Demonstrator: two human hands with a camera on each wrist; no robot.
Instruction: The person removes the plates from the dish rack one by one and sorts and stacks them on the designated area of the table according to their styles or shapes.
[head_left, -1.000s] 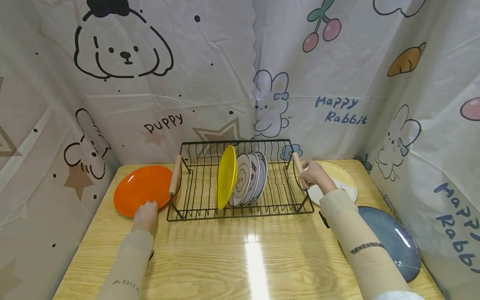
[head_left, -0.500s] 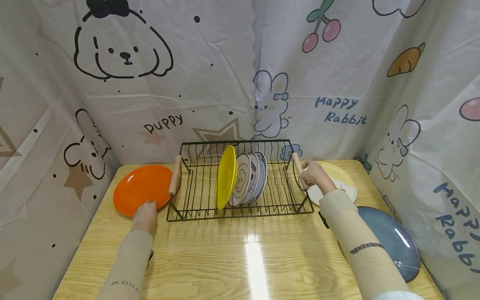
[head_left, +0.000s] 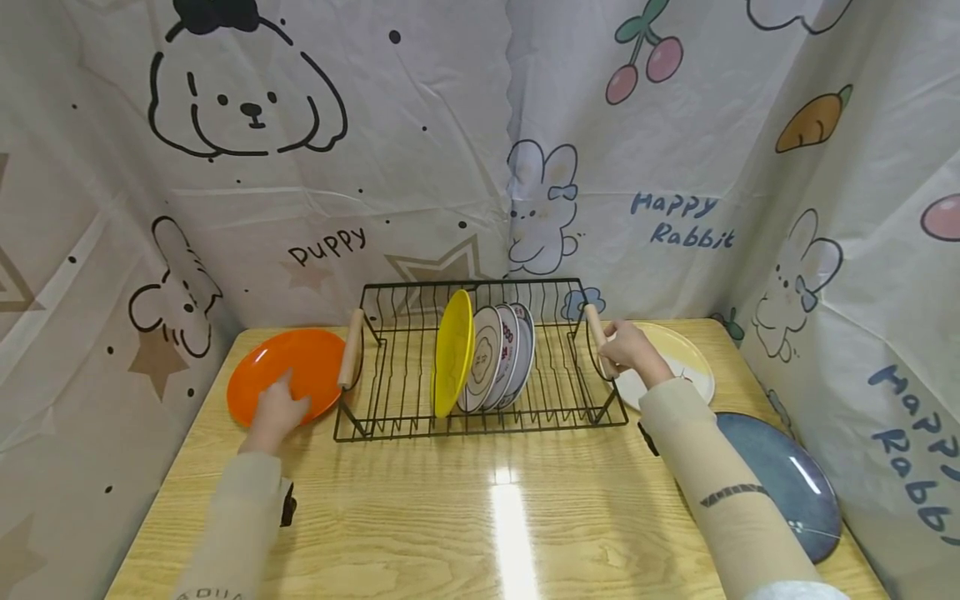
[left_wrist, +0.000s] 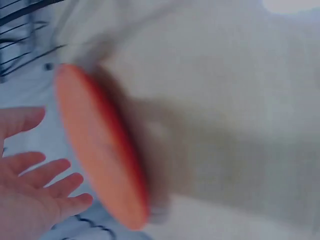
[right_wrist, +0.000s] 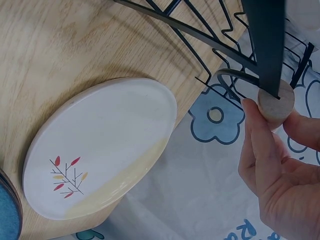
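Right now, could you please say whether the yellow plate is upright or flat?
Upright: the yellow plate stands on edge in the black wire dish rack.

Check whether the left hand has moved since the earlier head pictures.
Yes. Against the rack's left handle, the left hand has shifted left and forward, further over the orange plate.

On the wood-grained table (head_left: 405, 517) we saw a black wire rack (head_left: 480, 433), an orange plate (head_left: 270, 358) left of it, white-and-yellow and blue plates (head_left: 780, 475) right.
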